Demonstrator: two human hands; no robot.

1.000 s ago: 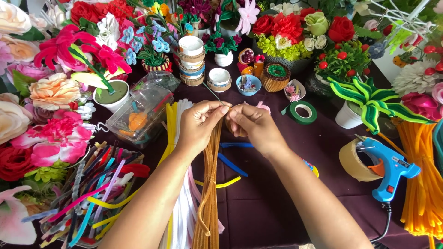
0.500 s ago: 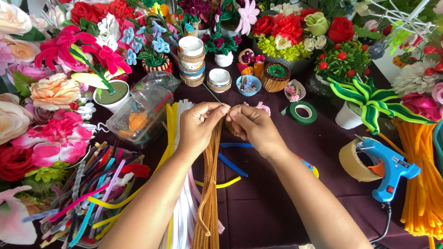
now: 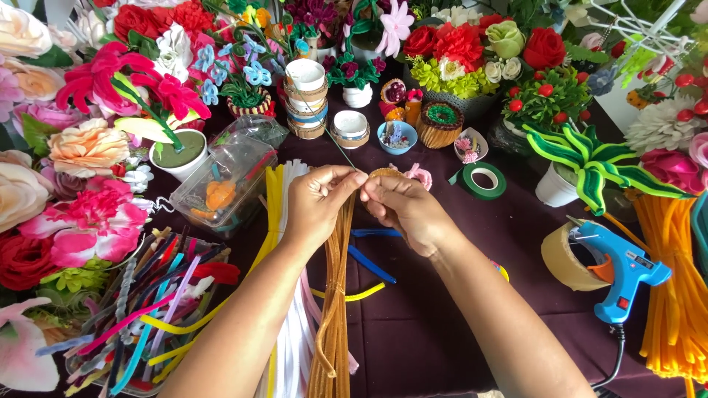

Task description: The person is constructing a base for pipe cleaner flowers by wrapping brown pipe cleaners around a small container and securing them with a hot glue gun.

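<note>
My left hand and right hand are both pinched shut on the top of a brown pipe-cleaner bundle — fingertips nearly touching, so the stems stay together. It trails from mid-tabletop toward the near edge, beside white stems.
</note>
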